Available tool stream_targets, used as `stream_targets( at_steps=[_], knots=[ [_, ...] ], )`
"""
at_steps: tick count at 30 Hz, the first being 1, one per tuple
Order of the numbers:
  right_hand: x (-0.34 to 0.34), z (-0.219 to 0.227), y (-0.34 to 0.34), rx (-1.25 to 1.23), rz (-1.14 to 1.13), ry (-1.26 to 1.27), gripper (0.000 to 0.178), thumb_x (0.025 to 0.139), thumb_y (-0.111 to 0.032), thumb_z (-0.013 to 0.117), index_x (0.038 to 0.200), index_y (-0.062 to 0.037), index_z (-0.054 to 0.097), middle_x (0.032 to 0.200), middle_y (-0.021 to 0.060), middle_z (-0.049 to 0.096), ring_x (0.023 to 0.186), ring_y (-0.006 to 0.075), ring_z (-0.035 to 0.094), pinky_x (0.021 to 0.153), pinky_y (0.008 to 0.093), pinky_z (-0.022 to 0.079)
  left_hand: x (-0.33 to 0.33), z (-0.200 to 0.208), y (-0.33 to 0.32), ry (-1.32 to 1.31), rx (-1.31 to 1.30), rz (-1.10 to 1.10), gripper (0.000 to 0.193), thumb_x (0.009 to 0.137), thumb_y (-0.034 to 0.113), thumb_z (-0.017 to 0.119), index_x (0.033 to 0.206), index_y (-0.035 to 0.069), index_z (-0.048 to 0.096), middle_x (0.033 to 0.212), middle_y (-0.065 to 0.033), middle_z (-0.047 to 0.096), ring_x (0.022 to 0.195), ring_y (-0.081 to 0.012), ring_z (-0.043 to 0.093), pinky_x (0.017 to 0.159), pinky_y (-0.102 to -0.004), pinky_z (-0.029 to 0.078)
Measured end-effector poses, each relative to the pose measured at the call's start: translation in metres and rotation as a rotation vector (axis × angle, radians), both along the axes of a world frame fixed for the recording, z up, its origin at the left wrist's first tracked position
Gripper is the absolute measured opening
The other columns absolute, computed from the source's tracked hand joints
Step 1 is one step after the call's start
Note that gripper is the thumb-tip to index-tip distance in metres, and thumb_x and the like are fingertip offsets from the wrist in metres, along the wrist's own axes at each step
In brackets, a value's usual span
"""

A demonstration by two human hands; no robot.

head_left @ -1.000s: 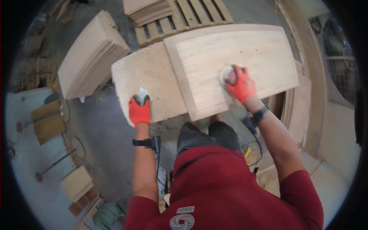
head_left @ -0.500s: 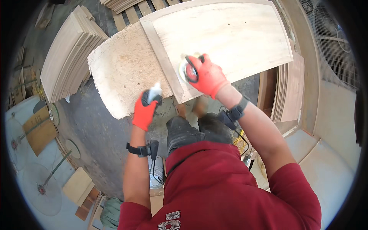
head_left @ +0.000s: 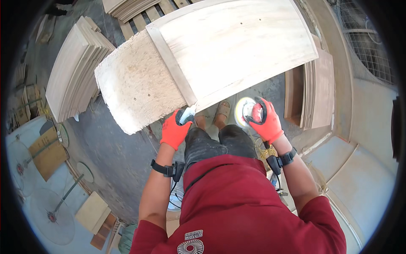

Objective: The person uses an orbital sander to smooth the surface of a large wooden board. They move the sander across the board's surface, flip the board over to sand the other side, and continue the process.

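Note:
A framed wooden panel (head_left: 237,46) with a slightly curved outline lies on a rough, pale board (head_left: 135,80) that sticks out to its left. My left hand (head_left: 174,129), in a red and black glove, is closed round a small white bottle (head_left: 188,113), whose tip is at the panel's near left corner. My right hand (head_left: 268,120), gloved alike, grips a round power sander (head_left: 248,112) with a red body and a pale yellowish disc. The sander is off the panel, in front of its near edge, its disc tilted to the left.
Curved wooden panels stand stacked at the left (head_left: 76,72) and in another stack (head_left: 317,93) at the right. More boards (head_left: 131,6) lie on a slatted pallet at the back. A caged fan (head_left: 368,46) is at the far right. A yellow cord (head_left: 264,154) hangs below the sander.
My right hand has lifted the sander off the panel and drawn it right and toward me. My left hand has moved the bottle right and nearer, to the panel's corner.

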State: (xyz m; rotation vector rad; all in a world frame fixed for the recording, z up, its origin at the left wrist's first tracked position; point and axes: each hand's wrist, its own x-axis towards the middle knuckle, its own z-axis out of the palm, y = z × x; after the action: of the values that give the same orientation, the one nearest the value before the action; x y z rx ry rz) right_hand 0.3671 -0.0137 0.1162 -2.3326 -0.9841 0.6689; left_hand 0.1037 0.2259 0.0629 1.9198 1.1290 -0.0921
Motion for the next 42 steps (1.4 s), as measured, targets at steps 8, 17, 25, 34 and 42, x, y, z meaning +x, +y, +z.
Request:
stream_targets(
  at_steps=[8,17,25,34,42],
  knots=[
    [0.002,0.000,-0.036,-0.063,-0.079,-0.020,0.088,0.067,-0.021,0.087,0.143,-0.0119,0.044,0.131,0.0189,0.055,0.116,0.0406,0.059,0.097,0.0460,0.052,0.009,0.008,0.010,0.014,-0.029,0.018,0.043,0.080,0.031,0.078,0.114,0.008,0.066,0.105,-0.0183,0.072,0.101,-0.0386,0.067,0.087,-0.0451,0.052],
    [0.004,0.008,-0.029,-0.022,-0.070,0.002,0.084,0.067,-0.017,0.085,0.142,-0.0127,0.046,0.130,0.0176,0.056,0.117,0.0396,0.059,0.099,0.0448,0.051,0.019,0.008,0.024,-0.058,-0.026,0.075,0.039,0.080,0.031,0.077,0.110,0.007,0.066,0.103,-0.0187,0.072,0.099,-0.0391,0.067,0.084,-0.0447,0.052],
    [0.004,0.012,-0.025,0.005,-0.068,0.009,0.083,0.068,-0.017,0.085,0.141,-0.0111,0.047,0.129,0.0172,0.057,0.118,0.0386,0.059,0.099,0.0446,0.051,0.030,0.001,0.038,-0.095,-0.001,0.137,0.033,0.080,0.024,0.077,0.106,0.006,0.067,0.098,-0.0170,0.072,0.093,-0.0356,0.068,0.081,-0.0424,0.053],
    [0.003,0.012,-0.017,-0.013,-0.041,0.025,0.084,0.067,-0.021,0.086,0.141,-0.0103,0.047,0.131,0.0192,0.055,0.115,0.0411,0.060,0.095,0.0459,0.053,0.040,0.012,0.053,-0.154,-0.100,0.212,0.028,0.082,0.019,0.076,0.105,0.006,0.066,0.091,-0.0125,0.071,0.080,-0.0216,0.069,0.072,-0.0368,0.053],
    [-0.032,0.021,0.077,-0.084,0.485,-0.117,0.074,0.074,-0.030,0.081,0.140,-0.0179,0.050,0.132,0.0223,0.051,0.105,0.0393,0.066,0.086,0.0468,0.057,0.016,-0.036,0.064,-0.603,-0.437,0.496,0.026,0.097,0.011,0.066,0.120,0.000,0.059,0.095,-0.0100,0.069,0.080,-0.0148,0.067,0.069,-0.0286,0.055]
  ],
)
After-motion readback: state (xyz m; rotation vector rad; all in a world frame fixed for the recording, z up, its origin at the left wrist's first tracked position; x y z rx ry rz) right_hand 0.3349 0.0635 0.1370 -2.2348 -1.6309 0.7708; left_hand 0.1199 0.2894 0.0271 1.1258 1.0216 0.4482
